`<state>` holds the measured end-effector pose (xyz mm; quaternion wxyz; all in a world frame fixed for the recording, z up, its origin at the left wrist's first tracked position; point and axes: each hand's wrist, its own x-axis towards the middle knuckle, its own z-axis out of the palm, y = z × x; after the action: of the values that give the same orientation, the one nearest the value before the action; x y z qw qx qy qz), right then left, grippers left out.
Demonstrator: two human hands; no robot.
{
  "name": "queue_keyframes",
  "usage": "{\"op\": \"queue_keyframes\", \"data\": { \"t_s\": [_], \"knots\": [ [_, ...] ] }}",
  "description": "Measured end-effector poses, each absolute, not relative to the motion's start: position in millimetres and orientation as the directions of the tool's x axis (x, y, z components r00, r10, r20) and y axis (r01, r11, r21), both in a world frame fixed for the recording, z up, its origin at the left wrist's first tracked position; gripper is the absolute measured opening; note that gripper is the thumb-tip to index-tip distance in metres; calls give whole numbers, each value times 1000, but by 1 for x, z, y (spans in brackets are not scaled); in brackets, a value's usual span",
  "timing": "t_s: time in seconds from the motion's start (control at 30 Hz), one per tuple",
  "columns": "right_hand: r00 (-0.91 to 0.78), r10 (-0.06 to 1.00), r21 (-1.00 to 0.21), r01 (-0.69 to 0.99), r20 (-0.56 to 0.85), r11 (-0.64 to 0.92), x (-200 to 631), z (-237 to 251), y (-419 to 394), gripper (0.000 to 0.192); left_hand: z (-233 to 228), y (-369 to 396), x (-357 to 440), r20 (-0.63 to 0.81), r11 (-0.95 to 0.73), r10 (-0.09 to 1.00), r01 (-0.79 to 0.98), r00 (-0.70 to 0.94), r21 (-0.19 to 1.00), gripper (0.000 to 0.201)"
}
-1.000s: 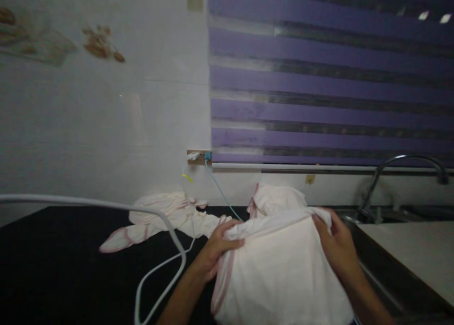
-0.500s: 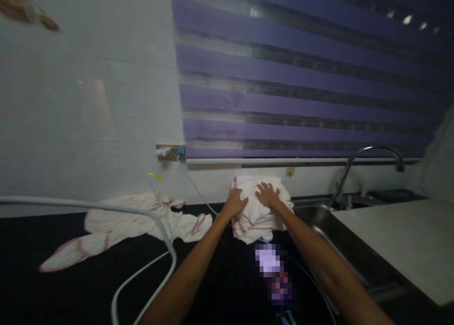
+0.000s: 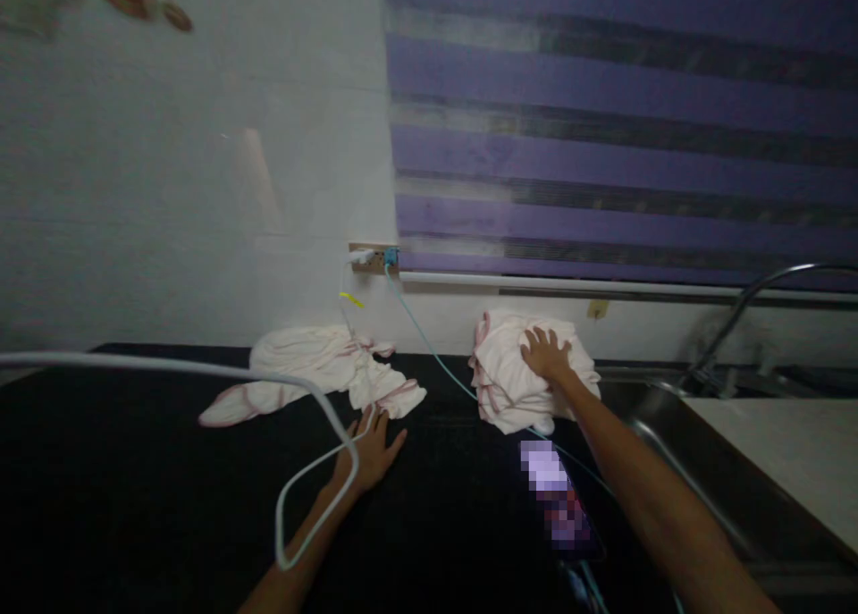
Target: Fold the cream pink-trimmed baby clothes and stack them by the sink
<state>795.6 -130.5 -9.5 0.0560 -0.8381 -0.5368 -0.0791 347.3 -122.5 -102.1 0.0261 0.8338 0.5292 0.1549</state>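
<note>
My right hand lies flat, fingers spread, on top of a stack of folded white cloths with pinkish-red edging, by the wall. My left hand is over the dark countertop, its fingers apart and holding nothing. Its fingertips are at the near edge of a crumpled white cloth with the same edging, which sprawls along the back of the counter. Whether they touch it I cannot tell. A white cable hangs in front of the left hand and forearm.
A phone with a lit, blurred screen lies in front of the stack. A light-blue cord runs from the wall socket past the stack. At right are a steel sink, a curved tap and a pale board.
My left hand has left the folded stack and moved left to the edge of the crumpled cloth. My right hand stays on the stack. The view has turned left.
</note>
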Motion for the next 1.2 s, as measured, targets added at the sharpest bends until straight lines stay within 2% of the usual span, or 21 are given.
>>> {"op": "queue_keyframes", "data": {
  "t_s": [0.1,0.3,0.43,0.53,0.6,0.67,0.73,0.83,0.93,0.97,1.07,1.13,1.2],
  "knots": [
    [413,889,7,906,198,-423,798,-15,-127,65,-98,-131,354,225,-425,895,888,384,176,61],
    [421,885,6,902,200,-431,800,-18,-124,64,-85,-143,367,280,-599,792,778,542,189,37],
    [419,880,6,902,225,-431,798,-19,-126,64,-78,-192,387,164,-609,792,780,588,147,34],
    [413,875,2,904,251,-428,797,-21,-128,64,-90,-253,400,36,-591,802,783,597,194,28],
    [407,876,4,907,257,-422,797,-21,-129,64,-103,-292,402,1,-630,762,740,648,235,34],
    [407,880,8,907,246,-422,798,-21,-128,64,-114,-320,398,-7,-643,738,706,675,297,37],
    [415,880,8,904,231,-428,798,-20,-128,64,-114,-333,390,44,-634,740,674,671,379,30],
    [410,884,7,906,224,-422,799,-18,-129,64,-92,-318,370,188,-640,749,620,636,454,20],
    [397,892,10,913,214,-408,798,-16,-133,65,-53,-271,344,274,-597,802,694,531,402,23],
    [397,893,9,913,211,-408,797,-15,-134,65,-41,-254,336,277,-540,840,758,466,366,24],
    [405,891,4,910,208,-414,795,-12,-136,65,-20,-218,318,254,-482,873,820,417,310,37],
    [404,891,3,911,209,-413,794,-11,-137,65,-24,-217,317,243,-490,869,820,431,297,45],
    [401,890,-2,912,217,-410,793,-11,-136,65,-40,-231,322,223,-504,862,816,455,282,39]
  ]
}}
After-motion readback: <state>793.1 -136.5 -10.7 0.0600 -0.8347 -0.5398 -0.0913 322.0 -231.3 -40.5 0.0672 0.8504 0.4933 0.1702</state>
